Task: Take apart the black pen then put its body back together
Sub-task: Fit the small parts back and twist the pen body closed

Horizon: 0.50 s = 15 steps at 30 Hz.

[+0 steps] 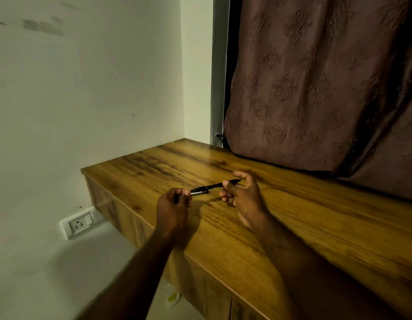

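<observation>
The black pen point(212, 187) is held level a little above the wooden cabinet top point(292, 215), slanting up to the right. My left hand point(173, 204) pinches its left end, where a paler, shiny band shows. My right hand point(242, 197) holds the right part between thumb and fingers, and the pen's right tip sticks out past the thumb. Both ends are partly hidden by my fingers. The pen looks like one continuous piece; I cannot tell whether its parts are loosened.
A brown patterned curtain point(315, 88) hangs over the back right of the cabinet top. A wall with a white socket plate point(81, 224) stands to the left, beyond the cabinet's left edge. A small pale object point(172, 296) lies on the floor below.
</observation>
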{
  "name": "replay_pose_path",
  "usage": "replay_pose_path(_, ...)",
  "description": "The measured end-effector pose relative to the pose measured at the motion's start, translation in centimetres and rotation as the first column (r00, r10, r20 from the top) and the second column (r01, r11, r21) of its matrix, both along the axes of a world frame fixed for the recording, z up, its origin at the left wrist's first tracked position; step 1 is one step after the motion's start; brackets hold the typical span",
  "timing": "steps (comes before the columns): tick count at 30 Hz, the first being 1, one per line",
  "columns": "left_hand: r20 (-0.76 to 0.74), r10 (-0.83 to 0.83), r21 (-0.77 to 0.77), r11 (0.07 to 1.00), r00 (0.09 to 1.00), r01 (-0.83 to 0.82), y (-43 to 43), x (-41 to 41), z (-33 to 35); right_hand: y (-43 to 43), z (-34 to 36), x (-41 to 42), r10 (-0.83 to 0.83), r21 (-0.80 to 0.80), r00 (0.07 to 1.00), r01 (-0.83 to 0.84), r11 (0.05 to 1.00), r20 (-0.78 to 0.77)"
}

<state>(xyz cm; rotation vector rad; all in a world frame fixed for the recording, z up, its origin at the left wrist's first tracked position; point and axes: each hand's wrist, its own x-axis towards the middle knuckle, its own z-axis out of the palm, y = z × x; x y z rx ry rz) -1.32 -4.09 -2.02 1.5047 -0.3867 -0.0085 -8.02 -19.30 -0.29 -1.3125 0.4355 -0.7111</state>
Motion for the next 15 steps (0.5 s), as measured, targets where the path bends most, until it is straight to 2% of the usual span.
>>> replay_pose_path(2, 0.023, 0.01, 0.072, 0.997, 1.0, -0.011, 1.1, 1.5, 0.0, 0.0, -0.2, 0.0, 0.091, -0.118, 0.995, -0.096, 0.988, -0.052)
replay_pose_path(5, 0.0, -0.033, 0.167, 0.985, 0.999, 0.032, 2.6, 3.0, 0.0, -0.6, -0.5, -0.4, 0.184, -0.314, 0.965, -0.237, 0.92, -0.189)
replay_pose_path(7, -0.017, -0.065, 0.236, 0.969, 0.998, 0.067, 3.0, 3.6, -0.1, -1.0, -0.8, -0.6, 0.104, -0.471, 0.958, -0.224, 0.853, -0.268)
replay_pose_path(9, 0.067, -0.045, 0.35, 0.936, 0.997, 0.019, 3.1, 4.2, -0.4, -1.4, -1.2, -0.5, -0.009, -0.614, 0.949, -0.197, 0.764, -0.316)
replay_pose_path(12, 0.248, -0.066, 0.546, 0.834, 0.966, -0.083, 2.8, 4.4, -1.0, -1.7, -1.7, -0.2, -0.079, -0.674, 0.91, -0.24, 0.699, -0.406)
replay_pose_path(15, 0.45, -0.158, 0.725, 0.639, 0.879, -0.256, 2.4, 4.9, -2.1, -1.9, -1.9, 0.0, -0.128, -0.702, 0.89, -0.25, 0.666, -0.438)
